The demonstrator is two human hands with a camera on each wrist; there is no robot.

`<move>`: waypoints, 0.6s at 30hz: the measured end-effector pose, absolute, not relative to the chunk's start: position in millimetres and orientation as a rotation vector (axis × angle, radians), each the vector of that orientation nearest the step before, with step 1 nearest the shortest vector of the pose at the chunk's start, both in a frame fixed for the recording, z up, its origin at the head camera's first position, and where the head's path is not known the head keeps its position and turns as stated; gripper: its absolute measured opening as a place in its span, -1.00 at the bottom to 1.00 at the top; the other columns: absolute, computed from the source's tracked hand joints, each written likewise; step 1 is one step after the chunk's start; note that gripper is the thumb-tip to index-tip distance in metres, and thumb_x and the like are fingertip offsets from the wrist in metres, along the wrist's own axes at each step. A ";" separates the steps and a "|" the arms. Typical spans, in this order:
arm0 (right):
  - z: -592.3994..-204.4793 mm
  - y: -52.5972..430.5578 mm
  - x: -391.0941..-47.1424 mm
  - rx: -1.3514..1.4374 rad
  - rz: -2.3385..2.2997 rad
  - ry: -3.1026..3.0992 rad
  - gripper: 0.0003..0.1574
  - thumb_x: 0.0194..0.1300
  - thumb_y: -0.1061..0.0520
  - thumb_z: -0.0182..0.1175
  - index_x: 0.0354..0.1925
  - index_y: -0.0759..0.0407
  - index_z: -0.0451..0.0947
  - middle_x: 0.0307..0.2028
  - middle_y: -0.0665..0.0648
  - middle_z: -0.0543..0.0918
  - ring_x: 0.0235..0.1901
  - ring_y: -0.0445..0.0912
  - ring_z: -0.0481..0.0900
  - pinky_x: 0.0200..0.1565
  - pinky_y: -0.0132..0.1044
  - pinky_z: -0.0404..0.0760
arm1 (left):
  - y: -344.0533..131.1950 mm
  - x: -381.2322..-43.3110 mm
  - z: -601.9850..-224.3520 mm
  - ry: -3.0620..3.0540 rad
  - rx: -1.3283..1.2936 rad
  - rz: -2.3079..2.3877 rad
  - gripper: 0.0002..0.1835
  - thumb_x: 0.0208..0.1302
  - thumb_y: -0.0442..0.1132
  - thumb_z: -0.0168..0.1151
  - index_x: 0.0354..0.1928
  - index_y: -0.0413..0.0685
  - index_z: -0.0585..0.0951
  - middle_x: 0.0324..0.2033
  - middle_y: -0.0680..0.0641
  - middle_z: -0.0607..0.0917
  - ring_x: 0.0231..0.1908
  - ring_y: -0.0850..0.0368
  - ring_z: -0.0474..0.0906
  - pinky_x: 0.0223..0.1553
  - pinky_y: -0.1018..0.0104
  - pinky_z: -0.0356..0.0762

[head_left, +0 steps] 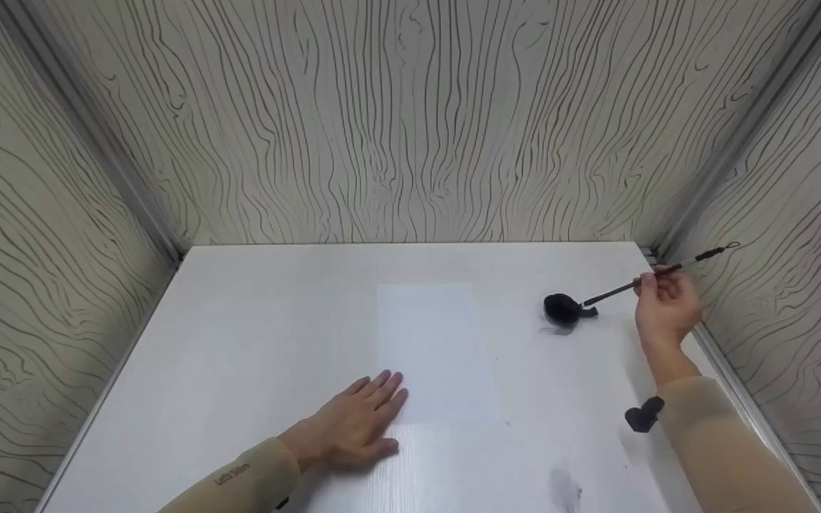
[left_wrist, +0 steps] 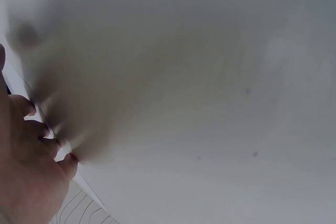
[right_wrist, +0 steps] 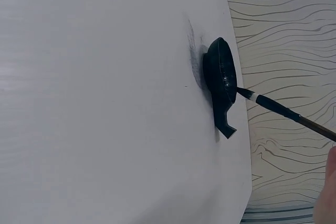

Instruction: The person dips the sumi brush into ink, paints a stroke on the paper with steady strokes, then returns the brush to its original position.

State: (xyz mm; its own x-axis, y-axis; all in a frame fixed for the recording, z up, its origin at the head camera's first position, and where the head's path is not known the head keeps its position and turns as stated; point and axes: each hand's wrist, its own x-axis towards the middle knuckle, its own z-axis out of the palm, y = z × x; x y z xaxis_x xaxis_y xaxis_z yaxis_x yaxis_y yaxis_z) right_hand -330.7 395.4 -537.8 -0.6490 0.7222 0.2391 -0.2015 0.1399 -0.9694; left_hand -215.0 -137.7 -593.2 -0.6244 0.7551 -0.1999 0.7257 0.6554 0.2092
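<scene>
Right hand (head_left: 668,310) pinches brush (head_left: 610,293) by black dish (head_left: 561,308); left hand (head_left: 355,424) flat, touching paper (head_left: 437,349).

Head view looks forward, down — each wrist view faces the table (head_left: 254,320) from closer; head and right-wrist views share the dish (head_left: 561,308).

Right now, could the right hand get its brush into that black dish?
Very likely yes: the right hand holds the brush with its tip at or close beside the rim of the black dish, and nothing seems to block the way.
</scene>
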 end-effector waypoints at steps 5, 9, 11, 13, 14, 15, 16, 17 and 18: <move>-538.4 394.7 -327.2 -0.527 1.608 -1.711 -0.87 0.58 0.29 0.34 0.02 0.12 0.73 -0.29 -0.22 0.76 -0.24 -0.37 0.79 -0.07 -0.64 0.76 | -137.7 -215.6 -594.9 2.609 1.205 0.163 -0.05 0.71 0.41 -0.32 0.84 -0.06 0.05 0.86 -0.16 -0.02 0.86 -0.16 -0.06 0.82 -0.18 0.08; -538.9 397.5 -324.9 -0.557 1.583 -1.753 -0.83 0.62 0.25 0.33 0.09 0.10 0.73 -0.24 -0.23 0.75 -0.19 -0.38 0.79 -0.03 -0.66 0.74 | -137.9 -215.4 -594.7 2.607 1.201 0.171 -0.05 0.71 0.42 -0.31 0.84 -0.05 0.05 0.86 -0.15 -0.02 0.86 -0.16 -0.07 0.82 -0.19 0.08; -538.5 399.4 -324.3 -0.566 1.599 -1.752 -0.82 0.62 0.26 0.32 0.08 0.05 0.73 -0.23 -0.22 0.75 -0.17 -0.37 0.79 -0.02 -0.66 0.74 | -138.2 -215.2 -594.4 2.602 1.195 0.174 -0.05 0.70 0.42 -0.32 0.85 -0.04 0.04 0.86 -0.14 -0.03 0.86 -0.16 -0.08 0.82 -0.20 0.08; -537.1 401.6 -323.5 -0.567 1.632 -1.726 -0.82 0.61 0.28 0.32 0.05 0.05 0.73 -0.23 -0.19 0.76 -0.18 -0.35 0.79 -0.02 -0.64 0.75 | -138.4 -215.0 -594.5 2.597 1.187 0.182 -0.04 0.70 0.43 -0.32 0.85 -0.02 0.02 0.86 -0.13 -0.05 0.86 -0.15 -0.10 0.83 -0.20 0.06; -536.2 402.6 -323.0 -0.562 1.634 -1.719 -0.82 0.61 0.29 0.32 0.03 0.04 0.73 -0.23 -0.19 0.76 -0.19 -0.35 0.79 -0.03 -0.64 0.75 | -138.4 -214.9 -594.3 2.593 1.182 0.185 -0.04 0.70 0.44 -0.33 0.85 -0.01 0.02 0.86 -0.12 -0.06 0.87 -0.14 -0.11 0.83 -0.19 0.05; -535.2 403.6 -322.8 -0.554 1.645 -1.702 -0.81 0.60 0.30 0.32 0.00 0.03 0.73 -0.25 -0.18 0.77 -0.20 -0.34 0.80 -0.03 -0.63 0.76 | -138.4 -215.0 -594.4 2.592 1.180 0.188 -0.04 0.70 0.44 -0.33 0.85 -0.01 0.02 0.86 -0.12 -0.06 0.87 -0.14 -0.11 0.83 -0.20 0.05; -534.4 404.6 -322.6 -0.547 1.654 -1.686 -0.81 0.59 0.32 0.33 -0.01 0.04 0.73 -0.26 -0.18 0.77 -0.21 -0.34 0.80 -0.04 -0.62 0.76 | -138.4 -215.0 -594.1 2.592 1.177 0.186 -0.04 0.70 0.44 -0.34 0.86 0.00 0.01 0.87 -0.11 -0.06 0.87 -0.14 -0.11 0.83 -0.19 0.04; -533.5 405.4 -322.4 -0.533 1.645 -1.681 -0.82 0.58 0.33 0.33 -0.01 0.07 0.73 -0.27 -0.18 0.77 -0.23 -0.34 0.80 -0.04 -0.61 0.77 | -138.4 -215.2 -594.0 2.591 1.176 0.190 -0.04 0.70 0.44 -0.33 0.86 -0.01 0.01 0.87 -0.11 -0.07 0.87 -0.13 -0.12 0.84 -0.19 0.04; -532.5 406.1 -322.1 -0.519 1.625 -1.687 -0.84 0.57 0.33 0.33 0.01 0.13 0.73 -0.28 -0.19 0.77 -0.24 -0.35 0.80 -0.04 -0.60 0.78 | -138.3 -215.4 -594.2 2.590 1.176 0.190 -0.05 0.70 0.43 -0.33 0.85 -0.01 0.01 0.87 -0.11 -0.06 0.87 -0.13 -0.12 0.84 -0.19 0.04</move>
